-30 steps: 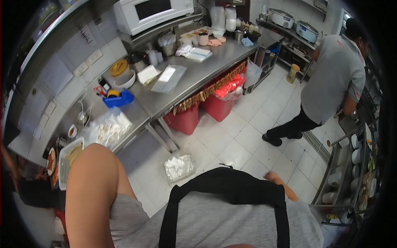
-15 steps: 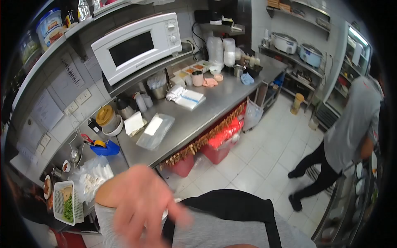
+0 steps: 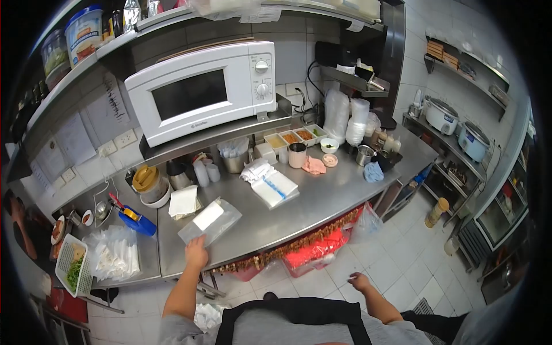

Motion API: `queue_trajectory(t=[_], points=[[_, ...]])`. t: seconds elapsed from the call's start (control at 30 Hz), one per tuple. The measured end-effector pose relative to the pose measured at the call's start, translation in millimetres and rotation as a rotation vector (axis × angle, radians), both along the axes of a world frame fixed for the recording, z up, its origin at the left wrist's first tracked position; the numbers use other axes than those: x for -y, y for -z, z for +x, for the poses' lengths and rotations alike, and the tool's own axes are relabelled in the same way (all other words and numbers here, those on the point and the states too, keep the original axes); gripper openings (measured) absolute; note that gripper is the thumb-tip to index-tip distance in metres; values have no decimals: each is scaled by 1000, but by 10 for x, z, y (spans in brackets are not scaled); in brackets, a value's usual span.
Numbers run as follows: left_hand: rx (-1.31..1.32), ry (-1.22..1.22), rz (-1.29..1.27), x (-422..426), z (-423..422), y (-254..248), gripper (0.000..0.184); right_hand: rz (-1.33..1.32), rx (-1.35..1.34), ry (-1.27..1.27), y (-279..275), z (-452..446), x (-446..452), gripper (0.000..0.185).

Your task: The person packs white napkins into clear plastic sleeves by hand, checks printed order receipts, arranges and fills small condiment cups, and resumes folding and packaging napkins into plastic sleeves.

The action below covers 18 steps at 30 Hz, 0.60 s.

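Note:
My left hand (image 3: pixel 196 253) is at the near corner of a flat clear plastic bag (image 3: pixel 225 225) on the steel counter. Its fingers are bent and closed at the bag's edge. A white rectangular piece (image 3: pixel 208 214) shows on or in the bag; I cannot tell which. Beside it lies a stack of white paper (image 3: pixel 184 201), and farther right a pack of white plastic bags (image 3: pixel 275 188). My right hand (image 3: pixel 359 282) hangs over the floor in front of the counter, fingers loosely bent and apart, with nothing in it.
A white microwave (image 3: pixel 201 95) stands on a shelf above the steel counter (image 3: pixel 253 221). To the left are a blue tape dispenser (image 3: pixel 138 221), plastic packets (image 3: pixel 115 253) and a white basket (image 3: pixel 73 265) with greens. Red bags (image 3: pixel 316 251) sit below. A co-worker's leg (image 3: pixel 440 325) shows at lower right.
My left hand has gone from blurred, close to the camera, to the plastic bag on the counter. My right hand has come into view. The view has shifted, and the co-worker is now mostly out of sight.

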<state>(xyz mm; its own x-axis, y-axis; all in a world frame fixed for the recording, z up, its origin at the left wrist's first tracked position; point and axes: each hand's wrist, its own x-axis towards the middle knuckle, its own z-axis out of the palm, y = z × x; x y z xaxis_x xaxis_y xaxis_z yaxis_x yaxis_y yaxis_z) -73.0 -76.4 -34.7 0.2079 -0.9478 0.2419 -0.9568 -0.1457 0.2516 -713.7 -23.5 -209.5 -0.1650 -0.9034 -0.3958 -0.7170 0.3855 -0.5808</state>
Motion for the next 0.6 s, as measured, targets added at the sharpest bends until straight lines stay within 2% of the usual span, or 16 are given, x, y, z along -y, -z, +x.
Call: queue_trajectory(t=[0.1, 0.17, 0.2, 0.23, 0.3, 0.33, 0.37, 0.4, 0.43, 0.47, 0.5, 0.53, 0.6], points=[[36, 13, -195, 160, 125, 94, 26, -67, 85, -263, -159, 781, 500, 42], [53, 63, -300, 258, 182, 48, 14, -81, 121, -555, -207, 1252, 740, 47], [59, 88, -354, 304, 211, -6, 9, -33, 231, -712, -293, 1453, 844, 47], [105, 139, -373, 399, 251, -177, 8, 123, 282, -773, -775, 1674, 902, 41], [193, 218, -387, 674, 413, -665, 7, -34, 305, -1041, -683, 1869, 1279, 34], [150, 256, -355, 883, 581, -757, 9, -29, 318, -1044, -983, 2024, 1434, 31], [13, 293, -303, 1001, 651, -980, 12, -138, 237, -1139, -1478, 2155, 1559, 27], [-39, 341, -239, 1165, 747, -1148, 14, -313, 179, -1171, -1470, 2243, 1791, 32], [107, 280, -161, 1136, 540, -1651, 13, -307, 303, -1054, -1925, 2427, 1872, 30], [44, 347, -246, 1162, 491, -1864, 7, -165, 120, -933, -2490, 2726, 1934, 28], [-62, 438, -303, 1181, 469, -2031, 9, -527, 290, -975, -2483, 2861, 2157, 31], [-99, 461, -297, 1122, 369, -2246, 10, -586, 338, -990, -2832, 3098, 2270, 44], [-214, 429, -227, 1077, 265, -2408, 10, -938, 307, -1032, -3311, 3560, 2398, 59]])
